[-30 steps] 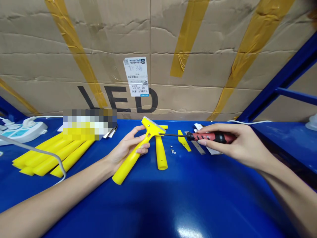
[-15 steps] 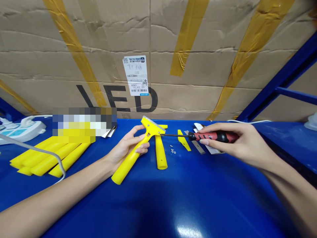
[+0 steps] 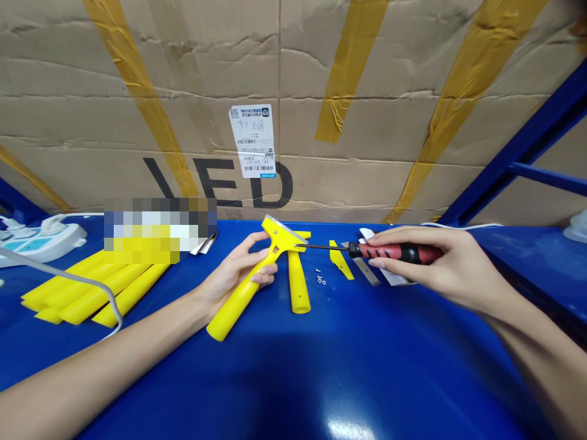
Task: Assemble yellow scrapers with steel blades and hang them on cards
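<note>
Yellow scraper (image 3: 246, 289) in left hand (image 3: 228, 273)

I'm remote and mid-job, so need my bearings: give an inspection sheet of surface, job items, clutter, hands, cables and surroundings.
Surface: glossy blue tabletop.
Job items: yellow plastic scraper; red-and-black screwdriver, tip at the scraper's head; small silver fasteners; angled yellow plate; grey metal strip; second yellow tubular handle.
Clutter: long yellow plastic pieces, partly pixelated.
Hands: left hand grips the scraper; right hand grips the screwdriver.
Cables: grey cable over the yellow pieces; white cable, right rear.
Surroundings: brown cardboard box with LED lettering; white power strip, left; blue metal frame, right.
</note>
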`<state>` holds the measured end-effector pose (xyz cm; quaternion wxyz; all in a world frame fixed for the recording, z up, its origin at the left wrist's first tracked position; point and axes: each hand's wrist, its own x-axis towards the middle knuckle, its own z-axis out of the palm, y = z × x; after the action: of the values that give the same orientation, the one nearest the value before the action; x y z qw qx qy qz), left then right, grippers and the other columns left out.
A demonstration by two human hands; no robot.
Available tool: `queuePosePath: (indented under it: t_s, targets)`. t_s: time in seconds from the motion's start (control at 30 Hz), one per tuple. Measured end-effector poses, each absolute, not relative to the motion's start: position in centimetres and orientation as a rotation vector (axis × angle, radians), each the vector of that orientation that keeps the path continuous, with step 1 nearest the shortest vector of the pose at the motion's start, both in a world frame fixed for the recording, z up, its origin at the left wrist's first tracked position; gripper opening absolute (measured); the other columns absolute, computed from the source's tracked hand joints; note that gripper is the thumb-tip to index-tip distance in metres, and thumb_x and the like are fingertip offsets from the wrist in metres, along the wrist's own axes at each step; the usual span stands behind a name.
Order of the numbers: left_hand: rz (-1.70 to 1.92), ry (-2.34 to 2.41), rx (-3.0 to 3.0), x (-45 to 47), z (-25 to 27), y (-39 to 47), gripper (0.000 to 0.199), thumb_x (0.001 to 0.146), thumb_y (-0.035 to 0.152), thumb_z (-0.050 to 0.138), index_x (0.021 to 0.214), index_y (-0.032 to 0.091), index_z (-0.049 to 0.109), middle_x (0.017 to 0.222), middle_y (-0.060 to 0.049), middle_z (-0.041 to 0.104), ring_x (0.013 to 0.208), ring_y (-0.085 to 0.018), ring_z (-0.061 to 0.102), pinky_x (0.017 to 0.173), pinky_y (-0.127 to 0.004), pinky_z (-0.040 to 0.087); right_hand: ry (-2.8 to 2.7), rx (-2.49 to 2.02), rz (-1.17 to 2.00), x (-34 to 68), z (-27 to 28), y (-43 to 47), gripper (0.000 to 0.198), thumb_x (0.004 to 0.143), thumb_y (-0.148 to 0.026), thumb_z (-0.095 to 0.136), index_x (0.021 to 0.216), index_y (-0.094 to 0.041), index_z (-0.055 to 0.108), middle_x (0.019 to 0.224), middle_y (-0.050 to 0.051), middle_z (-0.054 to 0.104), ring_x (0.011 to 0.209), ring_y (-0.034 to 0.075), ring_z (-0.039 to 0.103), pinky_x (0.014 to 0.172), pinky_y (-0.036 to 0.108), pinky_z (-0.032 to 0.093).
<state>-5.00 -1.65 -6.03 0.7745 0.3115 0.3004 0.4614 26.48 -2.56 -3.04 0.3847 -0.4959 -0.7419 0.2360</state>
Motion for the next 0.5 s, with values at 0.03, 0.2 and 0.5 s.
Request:
queuePosePath:
  t_s: [0.03, 0.2, 0.5]
  targets:
    - [1.001, 0.650, 0.671, -5.0, -6.1, -1.6, 0.046, 0.088, 0.003, 0.059, 0.129, 0.021, 0.048, 0.090, -0.006, 0.060, 0.056, -0.006, 0.050, 0.048, -0.015, 0.040, -1.896, -1.261, 0.592, 26.5, -3.1, -2.5, 0.031, 0.075, -0.041, 0.082, 0.101, -0.024, 0.080, 0.103, 0.006, 0.079, 0.091, 0.027, 0.074, 0.082, 0.041, 0.061]
    - [0.998, 0.655, 0.677, -5.0, -6.3, -1.4, 0.043, 0.088, 0.001, 0.059, 0.124, 0.021, 0.049, 0.097, -0.008, 0.062, 0.058, -0.006, 0.051, 0.049, -0.015, 0.040, -1.969, -1.192, 0.492, 26.3, -2.8, -2.6, 0.024, 0.078, -0.037, 0.080, 0.100, -0.028, 0.081, 0.105, 0.005, 0.079, 0.100, 0.028, 0.073, 0.086, 0.041, 0.060]
    - [1.113, 0.702, 0.876, -4.8, -6.0, -2.3, 0.034, 0.087, 0.012, 0.070, 0.114, 0.023, 0.054, 0.077, -0.001, 0.059, 0.057, -0.008, 0.053, 0.052, -0.017, 0.041, -1.873, -1.405, 0.514, 24.6, -2.0, -3.5, 0.038, 0.089, -0.055, 0.064, 0.112, -0.027, 0.071, 0.095, 0.006, 0.075, 0.054, 0.014, 0.057, 0.047, 0.029, 0.044]
